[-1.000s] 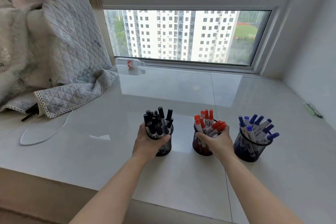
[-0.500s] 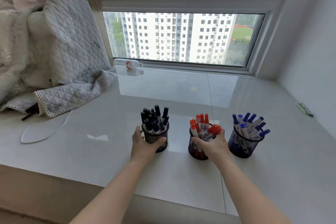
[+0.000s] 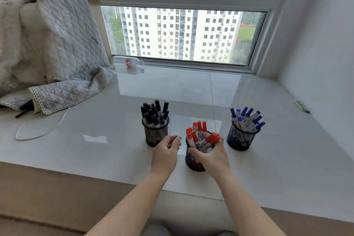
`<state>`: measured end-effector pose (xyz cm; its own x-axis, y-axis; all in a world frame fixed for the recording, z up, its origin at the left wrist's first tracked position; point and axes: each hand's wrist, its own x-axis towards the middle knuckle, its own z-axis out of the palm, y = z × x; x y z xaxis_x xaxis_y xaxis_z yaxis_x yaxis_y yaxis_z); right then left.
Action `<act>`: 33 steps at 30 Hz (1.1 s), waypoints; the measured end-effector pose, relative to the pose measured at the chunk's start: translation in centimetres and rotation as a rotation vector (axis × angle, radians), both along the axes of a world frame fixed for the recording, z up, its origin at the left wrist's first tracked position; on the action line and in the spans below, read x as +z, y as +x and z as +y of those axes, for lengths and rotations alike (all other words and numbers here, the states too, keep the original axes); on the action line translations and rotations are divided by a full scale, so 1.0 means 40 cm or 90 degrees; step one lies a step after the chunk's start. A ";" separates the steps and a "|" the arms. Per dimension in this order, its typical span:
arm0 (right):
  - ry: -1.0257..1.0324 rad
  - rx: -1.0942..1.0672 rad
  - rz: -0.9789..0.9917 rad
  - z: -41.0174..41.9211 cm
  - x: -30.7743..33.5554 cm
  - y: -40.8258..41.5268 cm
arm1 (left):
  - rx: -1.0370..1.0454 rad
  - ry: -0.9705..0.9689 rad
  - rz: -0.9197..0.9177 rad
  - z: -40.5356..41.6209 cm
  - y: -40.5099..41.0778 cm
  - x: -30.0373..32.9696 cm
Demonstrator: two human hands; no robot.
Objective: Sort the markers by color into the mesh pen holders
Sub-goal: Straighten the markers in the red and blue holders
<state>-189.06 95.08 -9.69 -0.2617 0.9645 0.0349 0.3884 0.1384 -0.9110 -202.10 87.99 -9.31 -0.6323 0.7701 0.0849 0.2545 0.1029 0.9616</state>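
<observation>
red-marker holder (image 3: 193,161) in right hand (image 3: 212,157), left hand (image 3: 165,154) just beside

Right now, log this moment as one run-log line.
left hand: open, off black holder | right hand: grips red holder | blue holder: untouched | markers: sorted by color

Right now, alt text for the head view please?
A person's right hand grips a mesh holder of red markers; the left hand hovers, empty, beside it. Holders of black markers and blue markers stand apart on a glossy sill.
</observation>
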 end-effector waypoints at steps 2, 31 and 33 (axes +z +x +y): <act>0.001 0.000 -0.005 -0.012 -0.003 0.004 | -0.015 0.021 -0.013 -0.003 0.014 0.005; 0.367 0.158 -0.278 0.115 0.122 0.002 | -0.025 -0.034 0.154 0.004 0.031 0.052; 0.371 0.216 -0.347 0.133 0.138 -0.017 | -0.019 -0.023 0.146 0.001 0.026 0.060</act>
